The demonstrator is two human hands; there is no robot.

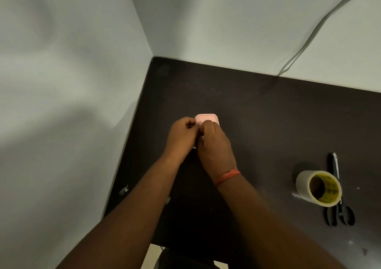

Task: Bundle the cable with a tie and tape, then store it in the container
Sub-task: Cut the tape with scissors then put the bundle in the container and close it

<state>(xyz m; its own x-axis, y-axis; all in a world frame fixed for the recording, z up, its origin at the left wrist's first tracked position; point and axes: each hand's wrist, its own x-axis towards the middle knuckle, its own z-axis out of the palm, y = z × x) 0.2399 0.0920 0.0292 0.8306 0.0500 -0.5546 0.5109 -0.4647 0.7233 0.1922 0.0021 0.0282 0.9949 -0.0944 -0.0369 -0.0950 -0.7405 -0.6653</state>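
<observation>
My left hand [182, 133] and my right hand [214, 145] are pressed together over the dark table [257, 124], fingers curled and pinching. Small white slivers of what looks like the cable [202, 138] show between and under them; most of it is hidden. A small pink container [206, 117] with rounded corners sits just beyond my fingertips, touching or nearly touching them. The tape roll [318, 188] lies far to the right, apart from both hands.
Black-handled scissors [338, 211] lie beside and partly under the tape roll. A thin grey wire [321, 24] hangs down the right wall to the table's back edge. The table fits into a wall corner; its left edge [132, 136] runs along the wall.
</observation>
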